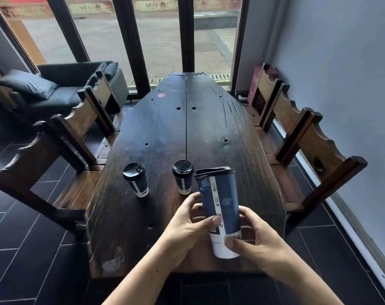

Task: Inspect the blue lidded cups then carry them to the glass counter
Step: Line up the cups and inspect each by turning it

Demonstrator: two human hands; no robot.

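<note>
A tall blue paper cup (222,199) with a black lid and white base is lifted above the near end of the dark wooden table (165,133), tilted slightly. My left hand (187,225) grips its left side, thumb across the front. My right hand (257,238) holds its lower right side near the base. Two smaller blue lidded cups stand upright on the table beyond: one at the left (137,180), one in the middle (183,177), just left of the raised cup. No glass counter is in view.
Wooden high-backed chairs line the table's left (61,137) and right (305,137) sides. A dark sofa (61,86) stands at the far left by the floor-to-ceiling windows. A grey wall runs along the right. A red round number sticker (161,95) marks the table's far end.
</note>
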